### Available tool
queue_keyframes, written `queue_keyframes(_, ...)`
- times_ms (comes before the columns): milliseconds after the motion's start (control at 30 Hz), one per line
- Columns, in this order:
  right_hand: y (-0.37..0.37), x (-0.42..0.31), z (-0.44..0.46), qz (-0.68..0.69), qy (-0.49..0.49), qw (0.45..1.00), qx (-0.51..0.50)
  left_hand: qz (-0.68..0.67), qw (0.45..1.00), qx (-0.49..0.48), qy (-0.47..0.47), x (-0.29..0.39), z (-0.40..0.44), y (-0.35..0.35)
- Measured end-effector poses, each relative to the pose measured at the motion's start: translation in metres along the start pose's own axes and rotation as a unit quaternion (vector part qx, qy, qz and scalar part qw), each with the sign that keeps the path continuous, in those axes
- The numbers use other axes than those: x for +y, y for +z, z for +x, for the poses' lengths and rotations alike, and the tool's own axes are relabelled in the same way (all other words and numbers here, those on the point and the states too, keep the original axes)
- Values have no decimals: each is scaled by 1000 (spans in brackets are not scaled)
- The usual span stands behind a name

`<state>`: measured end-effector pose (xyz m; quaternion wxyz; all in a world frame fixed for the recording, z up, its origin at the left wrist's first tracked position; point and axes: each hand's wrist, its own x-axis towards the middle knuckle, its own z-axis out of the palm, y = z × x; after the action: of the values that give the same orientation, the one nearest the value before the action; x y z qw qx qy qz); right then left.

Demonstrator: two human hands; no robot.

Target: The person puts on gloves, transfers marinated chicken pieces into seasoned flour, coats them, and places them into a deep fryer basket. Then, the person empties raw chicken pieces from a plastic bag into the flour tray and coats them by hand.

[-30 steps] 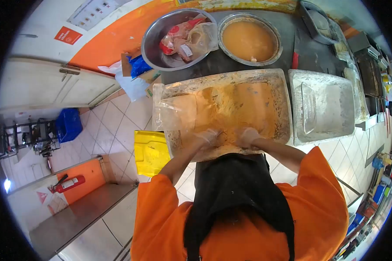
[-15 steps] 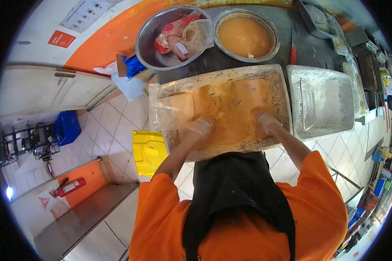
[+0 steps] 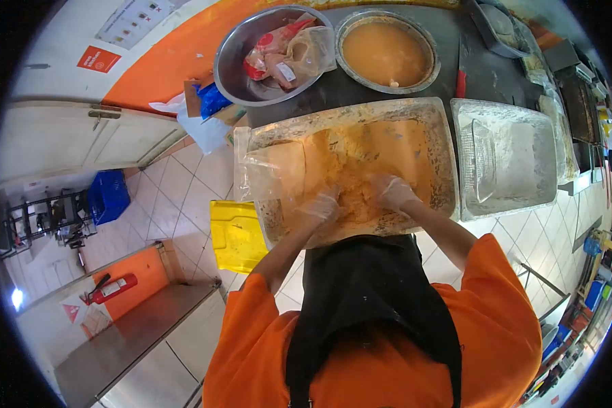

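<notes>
Both my hands, in clear thin gloves, are down in orange-brown powder [image 3: 387, 149] inside a large rectangular tub [image 3: 449, 183]. My left hand [image 3: 324, 206] is near the tub's front left part, its fingertips in the powder and hard to make out. To its right, my right hand [image 3: 391, 192] also has its fingers partly sunk in the powder. A small gap separates the two hands. A clear plastic bag [image 3: 272, 171] with orange powder lies at the tub's left side.
Behind the tub stand a metal bowl [image 3: 231, 71] with bagged meat and a round pan of orange liquid [image 3: 387, 54]. At the right, a white-dusted tub [image 3: 523, 160] holds a wire basket [image 3: 483, 161]. A yellow plastic object [image 3: 236, 234] is at the left.
Over the last second my hands moved apart, then came back toward each other through the powder. The powder between them is now heaped and rougher.
</notes>
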<state>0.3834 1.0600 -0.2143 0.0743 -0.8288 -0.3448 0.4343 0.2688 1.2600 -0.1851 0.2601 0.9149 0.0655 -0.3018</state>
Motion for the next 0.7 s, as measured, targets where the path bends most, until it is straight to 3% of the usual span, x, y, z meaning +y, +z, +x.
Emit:
queue_keyframes(33, 7, 0, -1, -13, -11, 1000, 19, -3, 1000, 21, 14, 3, -3, -2)
queue_keyframes(100, 15, -21, -15, -25, -33, 994, 97, 56, 996, -54, 43, -8, 24, 23)
queue_keyframes(167, 13, -28, -17, -28, -69, 994, 85, 5, 993, -88, 73, -46, 68, 89)
queue_keyframes(233, 8, -16, 5, -35, -120, 991, -55, -1, 985, -147, 95, -40, 67, 75)
queue_keyframes(267, 7, -10, 9, -8, -108, 993, -38, 19, 977, -187, 101, -39, 61, 56)
queue_keyframes(333, 0, 2, 9, 44, -83, 996, -4, 18, 987, -129, 98, -35, 47, 31)
queue_keyframes(400, -9, 2, -6, -12, -113, 992, 46, -28, 995, 64, 71, -37, 29, 37)
queue_keyframes(433, -10, 0, -14, -40, -127, 989, 71, -42, 996, 38, 64, -38, 28, 42)
queue_keyframes(567, 22, -12, 0, 3, -108, 994, -2, 7, 996, -68, 63, -74, 59, 98)
queue_keyframes(667, 44, 23, 36, 81, -136, 985, -70, 54, 978, -170, 111, -53, 53, 40)
queue_keyframes(700, 12, 14, 18, 59, -123, 989, -54, 62, 973, -188, 123, -45, 49, 21)
